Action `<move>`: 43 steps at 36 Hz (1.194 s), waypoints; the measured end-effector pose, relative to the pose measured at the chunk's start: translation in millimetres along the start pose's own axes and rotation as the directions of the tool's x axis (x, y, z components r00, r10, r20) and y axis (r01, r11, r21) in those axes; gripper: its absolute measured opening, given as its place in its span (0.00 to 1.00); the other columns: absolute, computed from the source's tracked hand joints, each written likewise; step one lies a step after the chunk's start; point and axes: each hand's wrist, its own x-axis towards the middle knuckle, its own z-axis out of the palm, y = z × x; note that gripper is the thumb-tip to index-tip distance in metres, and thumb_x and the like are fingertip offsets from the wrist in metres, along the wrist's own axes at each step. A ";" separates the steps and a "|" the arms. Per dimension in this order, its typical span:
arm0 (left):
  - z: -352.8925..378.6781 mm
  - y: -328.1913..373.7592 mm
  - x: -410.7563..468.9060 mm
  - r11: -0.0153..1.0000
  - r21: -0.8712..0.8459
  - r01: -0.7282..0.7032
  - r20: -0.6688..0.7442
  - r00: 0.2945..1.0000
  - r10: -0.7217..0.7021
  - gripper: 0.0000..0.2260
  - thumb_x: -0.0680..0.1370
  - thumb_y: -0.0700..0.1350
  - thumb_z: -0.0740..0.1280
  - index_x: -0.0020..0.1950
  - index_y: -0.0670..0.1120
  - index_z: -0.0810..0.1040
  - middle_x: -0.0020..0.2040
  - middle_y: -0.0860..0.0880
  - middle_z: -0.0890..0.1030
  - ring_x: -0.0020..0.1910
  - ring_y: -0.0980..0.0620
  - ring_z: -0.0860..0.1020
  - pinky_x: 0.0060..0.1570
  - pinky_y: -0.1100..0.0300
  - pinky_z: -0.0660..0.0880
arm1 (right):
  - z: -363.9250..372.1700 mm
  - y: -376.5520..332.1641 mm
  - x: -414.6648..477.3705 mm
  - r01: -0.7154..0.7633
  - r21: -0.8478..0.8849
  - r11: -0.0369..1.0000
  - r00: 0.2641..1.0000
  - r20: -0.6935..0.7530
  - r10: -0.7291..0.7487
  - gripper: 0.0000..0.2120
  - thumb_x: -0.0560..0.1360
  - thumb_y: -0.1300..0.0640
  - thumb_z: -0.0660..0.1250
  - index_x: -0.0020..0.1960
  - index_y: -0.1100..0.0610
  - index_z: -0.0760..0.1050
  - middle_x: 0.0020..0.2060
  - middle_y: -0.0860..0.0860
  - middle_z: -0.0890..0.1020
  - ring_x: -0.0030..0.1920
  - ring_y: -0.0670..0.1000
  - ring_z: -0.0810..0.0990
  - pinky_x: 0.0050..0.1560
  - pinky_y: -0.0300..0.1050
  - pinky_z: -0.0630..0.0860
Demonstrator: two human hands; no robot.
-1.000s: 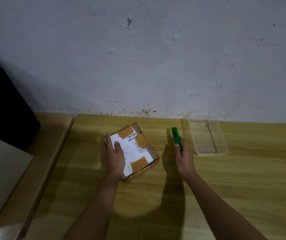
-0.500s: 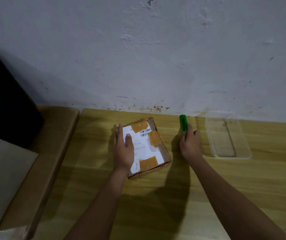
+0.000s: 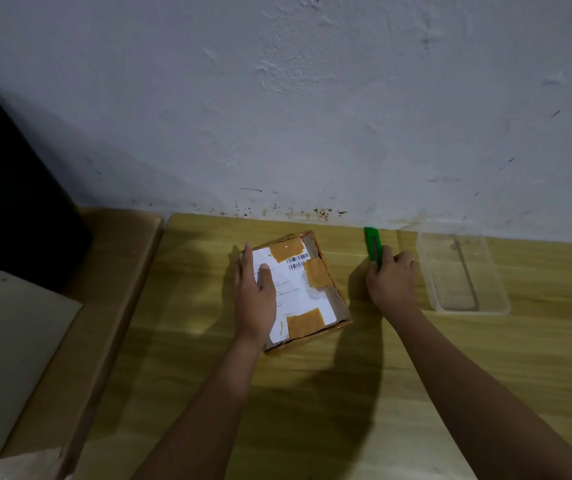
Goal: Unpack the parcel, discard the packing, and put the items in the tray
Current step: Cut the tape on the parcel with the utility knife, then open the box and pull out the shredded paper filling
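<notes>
A sealed cardboard parcel (image 3: pixel 307 289) with a white shipping label and brown tape patches lies on the wooden table (image 3: pixel 312 393). My left hand (image 3: pixel 255 296) rests flat on the parcel's left side, fingers straight. To the right of the parcel, my right hand (image 3: pixel 392 282) grips a green utility knife (image 3: pixel 372 245), whose upper end points toward the wall. A clear plastic tray (image 3: pixel 464 275) stands further right, against the wall, with nothing visible inside.
A white wall rises directly behind the table. Left of the table runs a wooden ledge (image 3: pixel 104 289) with a dark object (image 3: pixel 11 209) and a pale sheet (image 3: pixel 7 358) on it.
My view has tilted and shifted left, so things sit further right in frame. My right hand has closed round the green knife and raised it slightly; the left hand stays on the parcel.
</notes>
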 end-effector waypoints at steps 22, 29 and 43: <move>-19.8 -59.4 -114.4 0.967 -0.208 -0.149 0.114 0.978 0.175 0.25 0.79 0.57 0.56 0.73 0.65 0.49 0.74 0.68 0.53 0.73 0.67 0.54 0.69 0.72 0.55 | -2.1 -70.2 -6.3 -0.136 0.773 0.620 0.895 0.364 -0.258 0.17 0.79 0.69 0.54 0.67 0.64 0.68 0.66 0.60 0.71 0.64 0.57 0.71 0.58 0.42 0.71; -54.4 -64.1 -125.5 0.962 -0.271 -0.007 -0.060 0.998 -0.010 0.24 0.80 0.44 0.59 0.72 0.58 0.55 0.71 0.58 0.61 0.71 0.61 0.60 0.59 0.82 0.59 | -20.2 -20.0 -64.8 0.094 0.590 0.802 0.927 0.241 -0.286 0.05 0.76 0.66 0.61 0.50 0.62 0.74 0.48 0.55 0.76 0.51 0.54 0.74 0.53 0.48 0.71; -16.2 -21.9 -150.2 0.824 -0.546 0.148 0.073 0.989 -0.130 0.18 0.81 0.40 0.57 0.72 0.46 0.66 0.70 0.53 0.67 0.67 0.57 0.66 0.63 0.62 0.65 | -65.7 93.0 -164.9 0.418 0.351 0.838 0.856 0.156 -0.493 0.12 0.66 0.52 0.72 0.37 0.48 0.68 0.36 0.42 0.71 0.39 0.46 0.72 0.43 0.47 0.69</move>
